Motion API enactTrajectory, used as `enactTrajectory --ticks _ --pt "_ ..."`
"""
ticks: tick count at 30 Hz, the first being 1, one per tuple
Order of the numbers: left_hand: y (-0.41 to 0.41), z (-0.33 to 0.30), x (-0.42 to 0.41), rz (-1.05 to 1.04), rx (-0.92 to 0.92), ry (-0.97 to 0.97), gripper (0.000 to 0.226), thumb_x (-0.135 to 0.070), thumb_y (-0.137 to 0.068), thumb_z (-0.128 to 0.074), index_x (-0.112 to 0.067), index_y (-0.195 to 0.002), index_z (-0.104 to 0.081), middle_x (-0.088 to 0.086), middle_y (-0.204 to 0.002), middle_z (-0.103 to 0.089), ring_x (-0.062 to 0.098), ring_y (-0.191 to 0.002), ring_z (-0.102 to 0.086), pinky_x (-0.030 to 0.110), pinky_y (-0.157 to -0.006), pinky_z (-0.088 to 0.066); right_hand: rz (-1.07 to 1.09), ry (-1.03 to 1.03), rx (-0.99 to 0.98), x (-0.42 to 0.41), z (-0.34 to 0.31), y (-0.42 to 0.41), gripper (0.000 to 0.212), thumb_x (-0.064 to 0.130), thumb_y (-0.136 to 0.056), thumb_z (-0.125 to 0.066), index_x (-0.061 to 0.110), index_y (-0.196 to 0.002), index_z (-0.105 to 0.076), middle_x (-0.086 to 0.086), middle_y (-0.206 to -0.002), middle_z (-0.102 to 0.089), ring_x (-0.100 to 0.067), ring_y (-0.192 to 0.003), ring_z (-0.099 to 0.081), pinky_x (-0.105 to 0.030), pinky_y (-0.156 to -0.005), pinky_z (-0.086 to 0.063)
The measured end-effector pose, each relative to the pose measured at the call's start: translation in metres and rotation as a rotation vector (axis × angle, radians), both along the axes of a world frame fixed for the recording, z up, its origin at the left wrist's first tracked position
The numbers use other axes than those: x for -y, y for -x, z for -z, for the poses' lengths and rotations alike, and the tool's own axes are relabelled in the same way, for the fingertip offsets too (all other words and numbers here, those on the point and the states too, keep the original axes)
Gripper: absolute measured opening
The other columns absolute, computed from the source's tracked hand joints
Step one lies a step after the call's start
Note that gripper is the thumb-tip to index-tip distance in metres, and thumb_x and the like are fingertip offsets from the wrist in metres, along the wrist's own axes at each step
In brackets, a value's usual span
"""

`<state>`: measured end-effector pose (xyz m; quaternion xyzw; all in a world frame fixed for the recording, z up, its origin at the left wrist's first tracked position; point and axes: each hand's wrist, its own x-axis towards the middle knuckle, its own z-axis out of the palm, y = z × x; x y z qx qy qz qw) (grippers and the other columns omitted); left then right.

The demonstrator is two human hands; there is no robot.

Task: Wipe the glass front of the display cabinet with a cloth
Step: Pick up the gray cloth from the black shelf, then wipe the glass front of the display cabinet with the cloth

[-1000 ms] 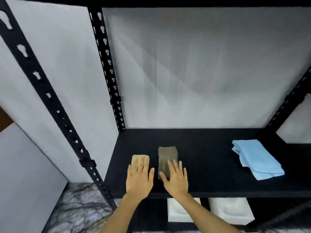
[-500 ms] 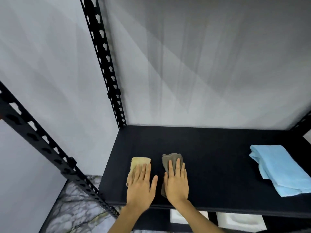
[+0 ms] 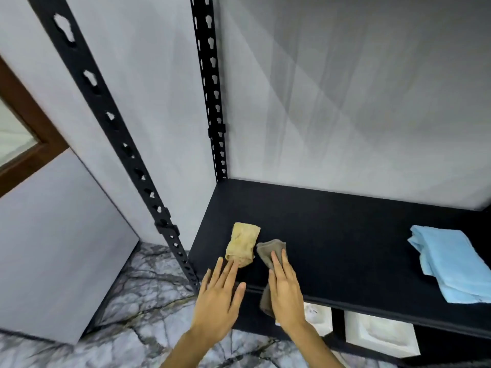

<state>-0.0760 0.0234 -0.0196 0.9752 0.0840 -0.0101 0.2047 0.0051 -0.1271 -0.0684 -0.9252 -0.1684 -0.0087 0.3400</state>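
The grey cloth (image 3: pixel 270 253) lies at the shelf (image 3: pixel 345 235) front edge, partly hanging over it, under your flat, open right hand (image 3: pixel 285 293); it is not gripped. Your left hand (image 3: pixel 219 296), also open, touches the tan cloth (image 3: pixel 242 244) just beside it. No wiping has begun and no glass front shows. Clear shelf extends right toward the blue cloth (image 3: pixel 451 266); the upright post (image 3: pixel 148 187) limits the left.
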Motion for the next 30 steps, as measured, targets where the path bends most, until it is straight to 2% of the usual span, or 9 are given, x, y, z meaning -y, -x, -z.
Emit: enactTrajectory --ticks 5,9,11,15,17,20,22,27,30 --pt "0.077 -0.005 -0.053 -0.149 0.050 0.000 0.065 -0.061 -0.097 -0.005 -0.029 -0.147 -0.034 -0.015 -0.151 -0.031 -0.003 -0.143 0.003 0.020 -0.115 0.005 -0.207 -0.116 0.038 -0.055 -0.030 0.072 0.061 0.062 -0.097 -0.005 0.031 -0.147 -0.023 0.009 -0.160 -0.014 -0.008 -0.143 -0.025 -0.019 -0.111 -0.030" --pt "0.146 -0.021 -0.114 -0.387 0.093 -0.017 0.092 -0.075 -0.083 0.013 -0.026 -0.149 -0.027 -0.012 -0.155 -0.024 0.002 -0.145 0.004 0.023 -0.115 0.004 -0.429 -0.195 -0.013 -0.127 -0.060 0.119 0.069 0.073 -0.089 0.003 0.039 -0.146 -0.017 0.016 -0.159 -0.004 -0.004 -0.146 -0.015 -0.013 -0.113 -0.017" --pt "0.184 -0.034 -0.147 -0.521 0.072 -0.018 0.107 -0.080 -0.071 0.025 -0.023 -0.150 -0.020 -0.010 -0.157 -0.017 0.006 -0.144 0.007 0.025 -0.116 0.004 -0.532 -0.210 0.007 -0.172 -0.076 0.140 0.068 0.072 -0.090 0.002 0.039 -0.146 -0.016 0.016 -0.160 -0.002 -0.006 -0.146 -0.016 -0.017 -0.113 -0.021" --pt "0.263 -0.060 -0.222 -0.759 0.107 -0.050 0.110 -0.079 -0.070 0.024 -0.022 -0.150 -0.025 -0.005 -0.157 -0.023 0.007 -0.145 0.001 0.032 -0.118 -0.002 -0.685 -0.302 0.061 -0.268 -0.111 0.191 0.062 0.063 -0.097 -0.007 0.032 -0.148 -0.022 0.010 -0.161 -0.008 -0.012 -0.146 -0.021 -0.018 -0.115 -0.021" --pt "0.308 -0.074 -0.260 -0.839 0.117 -0.053 0.113 -0.081 -0.066 0.027 -0.024 -0.151 -0.023 -0.006 -0.158 -0.020 0.010 -0.147 -0.001 0.035 -0.119 -0.004 -0.745 -0.331 0.119 -0.315 -0.127 0.224 0.059 0.056 -0.101 -0.013 0.025 -0.149 -0.027 0.005 -0.161 -0.014 -0.016 -0.145 -0.025 -0.027 -0.115 -0.027" --pt "0.367 -0.098 -0.313 -0.873 0.109 -0.091 0.116 -0.082 -0.061 0.030 -0.027 -0.152 -0.017 -0.008 -0.159 -0.013 0.010 -0.148 0.001 0.035 -0.119 -0.002 -0.777 -0.380 0.200 -0.380 -0.146 0.274 0.054 0.044 -0.104 -0.021 0.016 -0.148 -0.035 -0.004 -0.159 -0.021 -0.023 -0.141 -0.033 -0.045 -0.109 -0.040" --pt "0.407 -0.115 -0.351 -0.897 0.119 -0.111 0.112 -0.083 -0.063 0.024 -0.028 -0.152 -0.014 -0.008 -0.160 -0.011 0.011 -0.148 0.002 0.035 -0.119 -0.001 -0.789 -0.422 0.233 -0.424 -0.159 0.310 0.052 0.038 -0.102 -0.026 0.015 -0.148 -0.035 -0.004 -0.159 -0.021 -0.027 -0.139 -0.037 -0.047 -0.107 -0.042" --pt "0.473 -0.161 -0.449 -0.899 0.189 -0.199 0.111 -0.082 -0.063 0.025 -0.027 -0.152 -0.012 -0.007 -0.160 -0.012 0.012 -0.148 0.002 0.035 -0.120 -0.001 -0.841 -0.554 0.228 -0.519 -0.203 0.376 0.053 0.049 -0.098 -0.020 0.033 -0.149 -0.019 0.025 -0.158 0.004 -0.012 -0.148 -0.016 -0.033 -0.119 -0.021" --pt "0.485 -0.185 -0.511 -0.878 0.275 -0.232 0.110 -0.080 -0.064 0.028 -0.028 -0.152 -0.011 -0.009 -0.160 -0.011 0.010 -0.147 0.004 0.034 -0.120 -0.001 -0.839 -0.613 0.284 -0.573 -0.228 0.394 0.051 0.048 -0.100 -0.021 0.034 -0.149 -0.021 0.026 -0.158 0.003 -0.005 -0.148 -0.008 -0.029 -0.119 -0.014"
